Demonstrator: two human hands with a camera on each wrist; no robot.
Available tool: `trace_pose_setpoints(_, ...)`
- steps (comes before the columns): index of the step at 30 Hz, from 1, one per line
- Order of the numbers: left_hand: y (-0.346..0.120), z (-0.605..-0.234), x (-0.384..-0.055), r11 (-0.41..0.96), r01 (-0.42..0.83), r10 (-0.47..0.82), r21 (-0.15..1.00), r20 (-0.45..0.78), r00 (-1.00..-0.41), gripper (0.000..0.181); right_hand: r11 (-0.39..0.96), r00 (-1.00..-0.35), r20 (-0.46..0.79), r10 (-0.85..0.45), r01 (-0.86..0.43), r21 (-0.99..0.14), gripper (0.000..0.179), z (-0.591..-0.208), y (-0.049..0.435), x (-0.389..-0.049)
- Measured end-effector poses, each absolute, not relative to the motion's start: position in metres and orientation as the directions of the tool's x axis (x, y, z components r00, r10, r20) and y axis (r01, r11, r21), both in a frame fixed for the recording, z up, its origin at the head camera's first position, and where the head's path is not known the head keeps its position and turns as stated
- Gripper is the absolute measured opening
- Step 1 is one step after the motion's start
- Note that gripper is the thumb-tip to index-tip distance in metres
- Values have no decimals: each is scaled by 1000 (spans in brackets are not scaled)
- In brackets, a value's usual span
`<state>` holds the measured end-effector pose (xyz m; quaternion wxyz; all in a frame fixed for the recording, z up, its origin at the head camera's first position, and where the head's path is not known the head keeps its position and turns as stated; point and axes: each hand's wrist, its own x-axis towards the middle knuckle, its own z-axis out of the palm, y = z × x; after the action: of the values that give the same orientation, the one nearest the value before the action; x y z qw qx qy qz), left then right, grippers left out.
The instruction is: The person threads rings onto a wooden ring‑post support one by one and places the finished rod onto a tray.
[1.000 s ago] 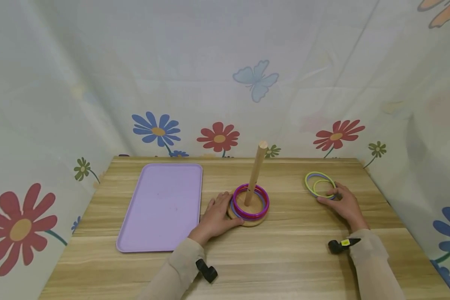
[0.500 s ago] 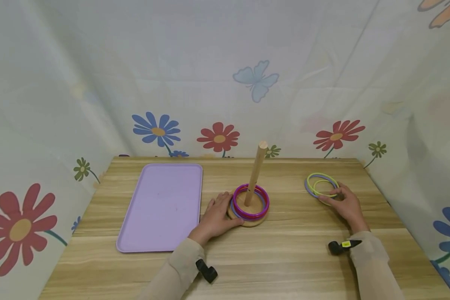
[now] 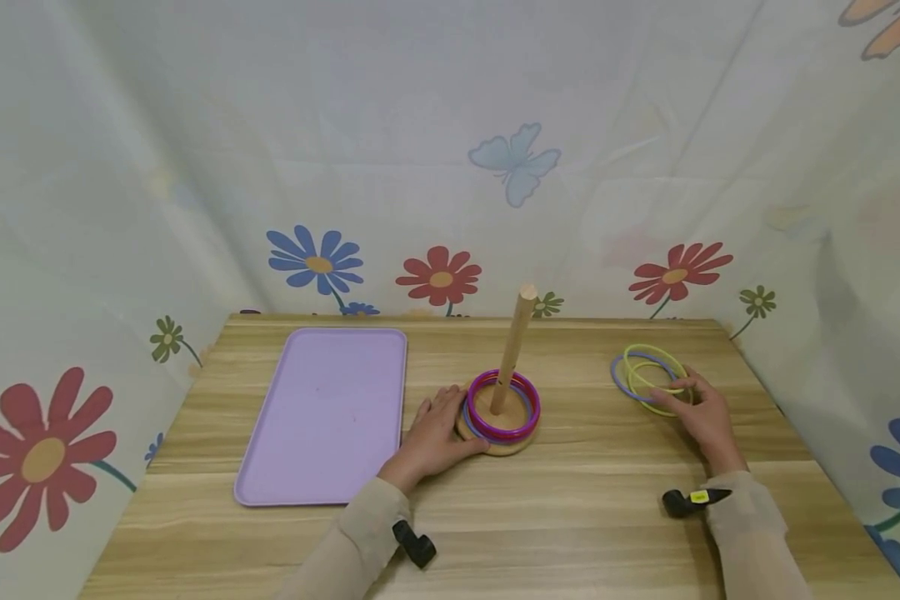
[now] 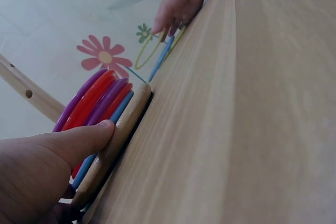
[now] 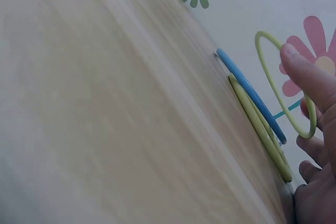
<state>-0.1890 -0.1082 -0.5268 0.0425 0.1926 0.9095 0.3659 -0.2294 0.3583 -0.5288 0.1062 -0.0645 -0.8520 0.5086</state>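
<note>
My left hand (image 3: 435,437) grips the round wooden base (image 4: 113,145) of a ring-stacking stand, its thumb pressing at the edge beside the lowest blue ring. An upright wooden post (image 3: 514,350) rises from the base. Several purple, red and blue rings (image 4: 86,106) lie stacked around its foot. On the right, my right hand (image 3: 705,418) pinches a yellow-green ring (image 5: 270,80) between thumb and fingers. This ring is tilted up above a blue ring (image 5: 252,95) and other yellow-green rings (image 5: 262,135) low at the tabletop.
A lilac tray (image 3: 322,400) lies on the left of the wood-grain table (image 3: 562,517), beside my left forearm. A white curtain (image 3: 390,108) with flowers and a butterfly hangs behind the table and along its sides.
The right hand has shifted slightly right and toward me, and the yellow-green ring in its fingers now tilts up, apart from the blue ring. The left hand stays at the base.
</note>
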Motion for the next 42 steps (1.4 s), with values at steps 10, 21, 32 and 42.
trace_pose_setpoints(10,-107,-525,-188,656,316,377,686,65,-924,102,436,-968,97,231,14,-900,47,-512,351,-223)
trace_pose_setpoints(21,-108,-526,-188,662,316,375,680,64,-925,102,488,-981,146,126,-67,-870,51,-483,335,-219)
trace_pose_setpoints(32,-108,-528,-190,666,315,376,676,61,-925,103,481,-979,184,84,-122,-868,44,-461,318,-218)
trace_pose_setpoints(42,-108,-528,-189,669,309,375,676,53,-926,102,466,-980,196,36,-157,-871,43,-445,306,-217)
